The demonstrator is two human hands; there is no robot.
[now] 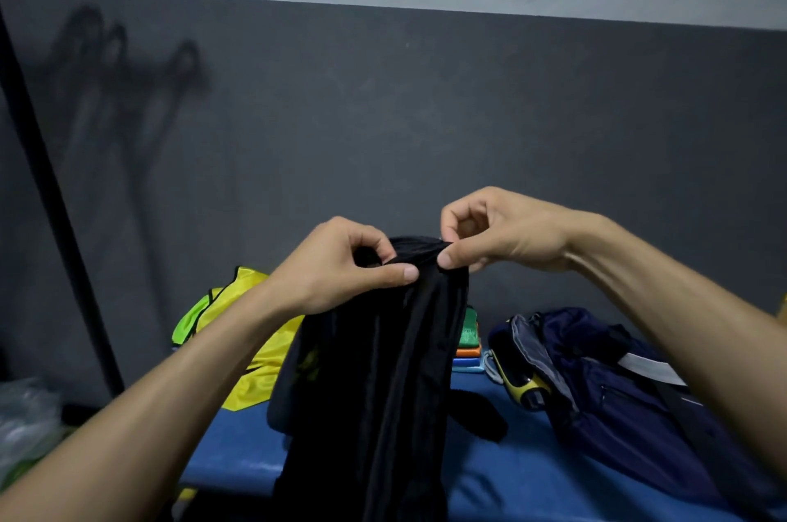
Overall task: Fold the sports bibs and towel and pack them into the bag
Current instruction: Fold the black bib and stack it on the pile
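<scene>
We hold up a black cloth (pixel 374 372), prob. a bib or the towel, can't tell which. It hangs down in front of us over the blue desk (pixel 502 474).

Our left hand (pixel 340 266) pinches the top edge with thumb & bent fingers. Our right hand (pixel 498 232) pinches the same edge just beside it, thumb & first finger tight on the cloth. So the cloth top sits right btwn both pinches.

We think it's the folding step. Next we'd need to find the corners & pull the edge flat.

Behind lie yellow bibs (pixel 251 308), folded cloths (pixel 468 347), then the navy bag (pixel 596 376), open at right.
</scene>
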